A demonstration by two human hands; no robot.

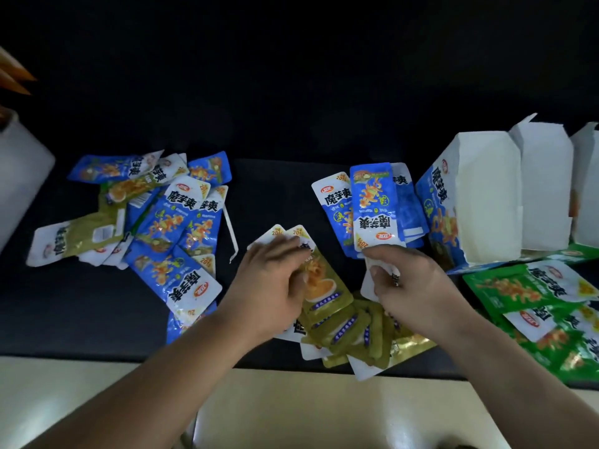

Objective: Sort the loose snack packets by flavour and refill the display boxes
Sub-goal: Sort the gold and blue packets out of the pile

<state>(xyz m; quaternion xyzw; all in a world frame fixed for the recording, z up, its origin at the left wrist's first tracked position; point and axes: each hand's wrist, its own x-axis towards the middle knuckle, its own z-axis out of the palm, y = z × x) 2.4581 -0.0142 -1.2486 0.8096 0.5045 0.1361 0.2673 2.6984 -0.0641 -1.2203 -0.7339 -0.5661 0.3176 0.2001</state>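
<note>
A mixed heap of blue and olive snack packets (155, 215) lies at the left of the dark table. My left hand (275, 280) grips olive packets (319, 280) at the top of a fanned olive pile (353, 332) near the front edge. My right hand (408, 286) pinches a white-edged packet (369, 283) just below a small stack of blue packets (372, 209). An open blue display box (473, 196) stands at the right. Green packets (544, 303) lie in front of it.
More white open boxes (547, 176) stand behind the blue box at the far right. A loose white strip (231, 234) lies beside the left heap. A pale object (19, 176) sits at the far left. The table's front edge (97, 354) meets a cream floor.
</note>
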